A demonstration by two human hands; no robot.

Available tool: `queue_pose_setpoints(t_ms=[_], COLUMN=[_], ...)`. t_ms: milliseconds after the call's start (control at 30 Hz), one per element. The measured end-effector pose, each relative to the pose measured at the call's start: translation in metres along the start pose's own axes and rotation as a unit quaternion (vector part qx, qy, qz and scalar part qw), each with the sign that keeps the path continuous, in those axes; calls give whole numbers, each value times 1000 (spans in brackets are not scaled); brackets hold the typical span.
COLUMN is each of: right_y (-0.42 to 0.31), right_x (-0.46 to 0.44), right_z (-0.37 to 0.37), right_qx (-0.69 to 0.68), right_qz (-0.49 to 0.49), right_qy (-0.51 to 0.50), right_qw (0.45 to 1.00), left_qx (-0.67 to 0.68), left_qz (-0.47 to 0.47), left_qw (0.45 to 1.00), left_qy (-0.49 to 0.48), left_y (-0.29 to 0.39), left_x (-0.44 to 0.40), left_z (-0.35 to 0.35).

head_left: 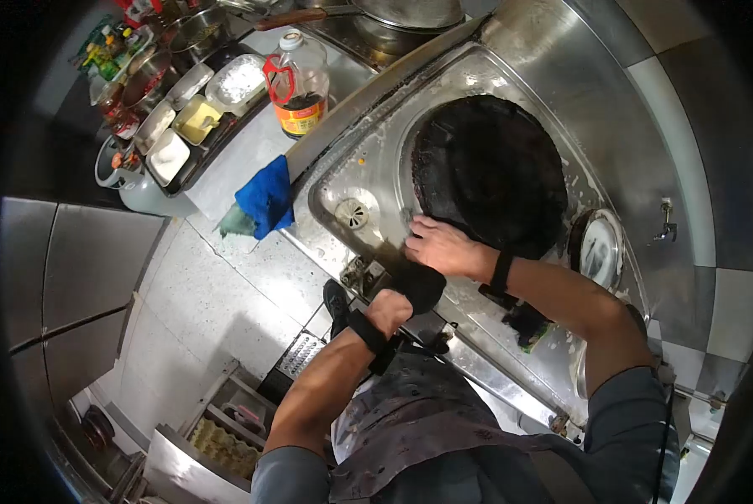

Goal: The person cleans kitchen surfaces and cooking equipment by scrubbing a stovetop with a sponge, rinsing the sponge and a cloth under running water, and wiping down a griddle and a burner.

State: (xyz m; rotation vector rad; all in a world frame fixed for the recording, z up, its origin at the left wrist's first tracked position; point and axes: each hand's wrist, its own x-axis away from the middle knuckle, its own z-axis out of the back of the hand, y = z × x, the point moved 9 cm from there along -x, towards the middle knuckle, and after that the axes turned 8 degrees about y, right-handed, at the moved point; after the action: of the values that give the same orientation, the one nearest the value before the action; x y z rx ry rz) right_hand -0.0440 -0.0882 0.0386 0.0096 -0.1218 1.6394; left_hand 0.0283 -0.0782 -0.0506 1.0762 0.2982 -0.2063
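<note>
Black pan (pixel 490 164), in sink (pixel 382 172), beside right grip (pixel 445 249)

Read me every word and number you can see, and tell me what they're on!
No words or numbers are clear enough to read.
Jug: its red-and-yellow label has marks, but they are too blurred to read.
Colourful items at the upper left: any writing is too small and blurred to read.

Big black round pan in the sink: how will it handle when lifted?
The pan is probably stiff, given its firm round outline. It may be heavy, spanning much of the sink. It could be slippery: the sink looks wet around it.
</note>
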Motion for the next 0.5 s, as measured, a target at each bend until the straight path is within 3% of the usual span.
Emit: queue_pose_setpoints(t_ms=[133, 200, 300, 367, 500], right_y=[-11, -4, -14, -20, -44], right_x=[43, 74, 141, 187, 267], right_z=[24, 67, 83, 89, 69], right_qx=[-23, -162, -203, -216, -221], right_qz=[-25, -121, -223, -292, -411], right_qy=[27, 186, 247, 295, 334], right_qw=[999, 962, 921, 883, 819], left_qx=[-3, 9, 117, 262, 215], left_qz=[37, 59, 122, 203, 235], left_qw=[999, 997, 982, 943, 948], left_qy=[-27, -58, -90, -39, 20], left_y=[34, 68, 111, 115, 140], left_x=[6, -24, -45, -41, -40], left_z=[-3, 12, 25, 17, 11])
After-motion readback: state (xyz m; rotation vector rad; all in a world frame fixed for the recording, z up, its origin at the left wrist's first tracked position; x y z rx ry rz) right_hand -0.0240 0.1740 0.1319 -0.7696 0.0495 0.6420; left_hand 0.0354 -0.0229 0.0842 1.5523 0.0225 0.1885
